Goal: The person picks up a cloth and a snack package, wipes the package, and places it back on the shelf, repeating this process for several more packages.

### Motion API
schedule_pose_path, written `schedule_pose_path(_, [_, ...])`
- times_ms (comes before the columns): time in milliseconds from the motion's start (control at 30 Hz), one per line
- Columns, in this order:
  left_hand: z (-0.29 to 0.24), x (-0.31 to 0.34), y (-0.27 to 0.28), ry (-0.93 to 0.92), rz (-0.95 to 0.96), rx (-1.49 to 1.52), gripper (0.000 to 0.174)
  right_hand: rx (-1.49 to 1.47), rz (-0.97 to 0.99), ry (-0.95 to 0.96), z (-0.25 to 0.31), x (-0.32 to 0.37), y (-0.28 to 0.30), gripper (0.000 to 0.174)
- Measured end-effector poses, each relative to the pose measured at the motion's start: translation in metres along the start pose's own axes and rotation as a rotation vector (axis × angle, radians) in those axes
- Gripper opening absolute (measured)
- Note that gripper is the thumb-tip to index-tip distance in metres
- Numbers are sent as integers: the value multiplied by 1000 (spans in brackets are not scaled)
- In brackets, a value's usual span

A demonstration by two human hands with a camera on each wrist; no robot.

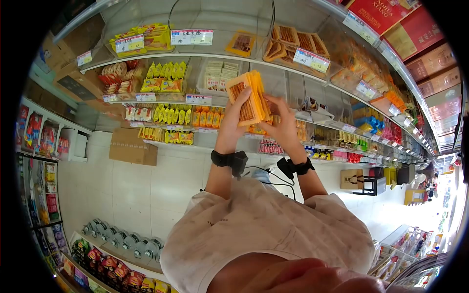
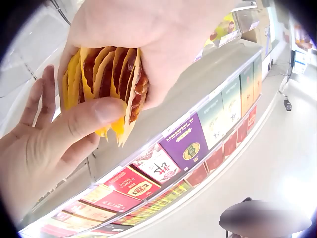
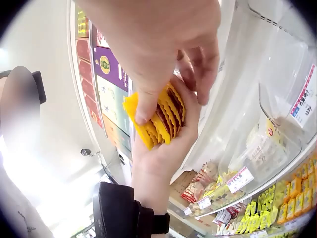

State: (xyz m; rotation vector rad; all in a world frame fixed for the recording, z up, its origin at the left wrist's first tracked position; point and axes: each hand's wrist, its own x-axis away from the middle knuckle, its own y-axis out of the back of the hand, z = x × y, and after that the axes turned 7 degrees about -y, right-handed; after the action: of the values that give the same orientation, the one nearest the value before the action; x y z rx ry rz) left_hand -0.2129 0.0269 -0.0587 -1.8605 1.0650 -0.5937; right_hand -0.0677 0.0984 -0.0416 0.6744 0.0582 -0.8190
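Observation:
In the head view the left hand [image 1: 234, 115] grips a stack of flat orange-yellow snack packets [image 1: 249, 100], thumb across the front one. The right hand [image 1: 284, 124] is at the stack's right side, its fingertips touching the packets' edges. In the left wrist view several packets [image 2: 106, 74] stand side by side between the hands, and the right hand's [image 2: 54, 139] thumb lies on their edges. The right wrist view shows the packets [image 3: 161, 119] in the left hand's [image 3: 166, 158] palm, with the right hand's [image 3: 153, 49] thumb pressing on a yellow one.
A shelf bin [image 1: 298, 46] with similar packets is at the upper right of the hands, and a single packet [image 1: 241, 43] lies in the bin beside it. Lower shelves hold yellow snack bags [image 1: 163, 78]. A cardboard box [image 1: 133, 146] stands on the floor at left.

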Motion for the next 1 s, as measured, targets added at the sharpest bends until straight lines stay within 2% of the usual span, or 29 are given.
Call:
schedule_pose_path(33, [0, -2, 3, -6, -5, -8, 46, -10, 45, -15, 3, -1, 2, 76])
schedule_pose_path(133, [0, -6, 9, -153, 5, -425, 45, -355, 285, -97, -7, 3, 2, 84])
schedule_pose_path(233, [0, -9, 4, -217, 100, -537, 48, -425, 242, -175, -14, -2, -7, 87])
schedule_pose_path(333, [13, -20, 5, -286, 231, -732, 53, -529, 363, -372, -30, -19, -4, 85])
schedule_pose_path(433, [23, -30, 8, -224, 268, -816, 57, -576, 358, -379, -51, -21, -3, 85])
schedule_pose_path(567, [33, -41, 15, -97, 329, -776, 65, -472, 317, -346, -67, -20, 7, 85])
schedule_pose_path(667, [18, -48, 0, -70, 416, -991, 67, -363, 281, -278, -78, -25, 17, 82])
schedule_pose_path(733, [24, -61, 1, -179, 433, -1024, 69, -329, 278, -276, -95, -40, 21, 81])
schedule_pose_path(833, [31, -85, 3, -303, 533, -1157, 71, -219, 143, -6, -103, -66, 33, 82])
schedule_pose_path(867, [34, -90, 5, -336, 579, -1215, 72, -166, 132, -24, -110, -73, 35, 83])
schedule_pose_path(967, [45, -102, 13, -430, 542, -1345, 73, 41, 91, -17, -134, -92, 36, 84])
schedule_pose_path(1000, [45, -105, 8, -388, 535, -1375, 73, 136, 71, 18, -140, -97, 35, 84])
